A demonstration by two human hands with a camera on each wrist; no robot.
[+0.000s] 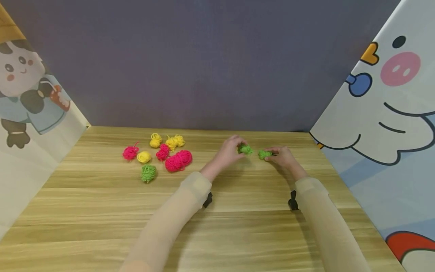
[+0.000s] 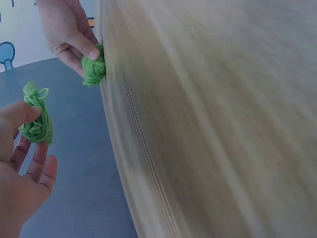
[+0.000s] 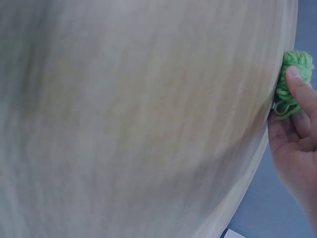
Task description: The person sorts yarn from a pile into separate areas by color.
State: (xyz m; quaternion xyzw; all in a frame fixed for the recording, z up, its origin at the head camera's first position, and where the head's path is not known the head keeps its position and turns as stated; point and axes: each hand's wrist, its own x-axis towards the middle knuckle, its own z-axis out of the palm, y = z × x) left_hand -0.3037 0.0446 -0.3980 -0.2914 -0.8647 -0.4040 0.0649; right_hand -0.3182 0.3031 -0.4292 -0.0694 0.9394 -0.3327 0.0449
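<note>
Holding green yarn in both hands | left hand [image 1: 228, 150] pinches one green ball [image 1: 245, 149], right hand [image 1: 283, 155] pinches another [image 1: 263, 154], low over table [image 1: 238, 223] | looks like color sorting | next probably needs the green bundle [image 1: 148, 173] fetched from the pile

Both sleeved arms reach forward, the left hand [image 1: 228, 150] and right hand [image 1: 283, 156] near each other, fingertips pinched.
</note>
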